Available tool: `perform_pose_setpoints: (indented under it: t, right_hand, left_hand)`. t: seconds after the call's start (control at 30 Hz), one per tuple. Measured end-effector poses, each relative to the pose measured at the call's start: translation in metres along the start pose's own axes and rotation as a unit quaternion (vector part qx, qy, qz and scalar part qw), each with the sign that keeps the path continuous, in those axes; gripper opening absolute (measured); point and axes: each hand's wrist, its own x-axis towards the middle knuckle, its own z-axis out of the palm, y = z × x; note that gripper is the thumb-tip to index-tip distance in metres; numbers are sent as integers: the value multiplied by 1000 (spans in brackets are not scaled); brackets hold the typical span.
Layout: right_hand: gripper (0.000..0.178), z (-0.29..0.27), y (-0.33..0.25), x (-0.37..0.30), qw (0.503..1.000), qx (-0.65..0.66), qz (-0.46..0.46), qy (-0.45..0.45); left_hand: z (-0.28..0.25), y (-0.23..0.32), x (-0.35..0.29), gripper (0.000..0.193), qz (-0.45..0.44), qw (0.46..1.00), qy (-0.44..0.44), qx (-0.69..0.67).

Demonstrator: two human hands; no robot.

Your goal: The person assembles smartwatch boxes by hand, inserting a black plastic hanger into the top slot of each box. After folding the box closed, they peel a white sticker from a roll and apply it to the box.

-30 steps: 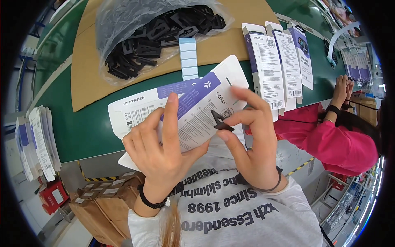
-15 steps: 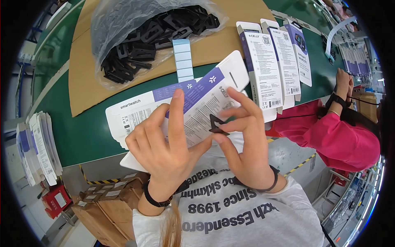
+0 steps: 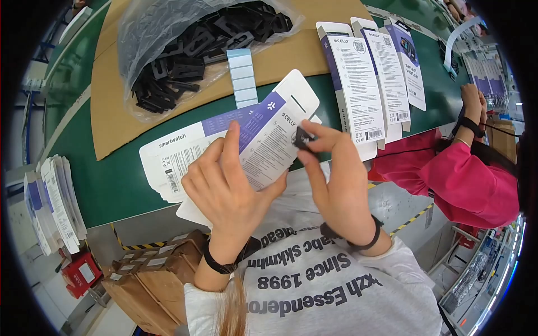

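My left hand (image 3: 224,187) grips a white and purple smartwatch box (image 3: 268,150), its thumb along the near edge and its fingers over the printed face. Between the thumb and fingers of my right hand (image 3: 343,176) is a small black plastic piece (image 3: 303,139), held against the box near its hang-slot end. Its exact shape is partly covered by my fingers. Beneath the held box, other flat white and purple boxes (image 3: 162,154) lie at the table's near edge.
Black plastic parts (image 3: 196,50) fill a clear bag (image 3: 137,42) on cardboard (image 3: 106,109). A strip of pale blue labels (image 3: 241,78) lies beside it. Boxes stand at right (image 3: 358,89) and at far left (image 3: 59,201). A co-worker's pink sleeve (image 3: 443,173) is at right.
My right hand has turned and shifted the black piece up toward the slot end of the box. The held box has moved slightly left.
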Motion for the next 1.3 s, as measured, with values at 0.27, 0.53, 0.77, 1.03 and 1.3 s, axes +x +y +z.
perform_pose_setpoints:
  t: [0.27,0.53,0.77,1.03,1.3]
  right_hand:
    - [19,-21,11,21,979,164,106,-52]
    - [19,-49,13,31,930,325,117,-124]
    - [24,-87,3,38,867,455,178,-97]
    - [19,-80,17,51,931,329,63,-147]
    - [12,-76,20,54,874,406,188,-191]
  left_hand:
    - [-5,-5,3,94,22,1000,-2,-11]
    - [-19,-7,9,89,47,995,-37,-74]
    - [-48,-6,16,73,42,977,-104,-184]
    - [-62,-8,16,62,-13,953,-192,-235]
    - [-61,-8,17,63,35,961,-163,-219]
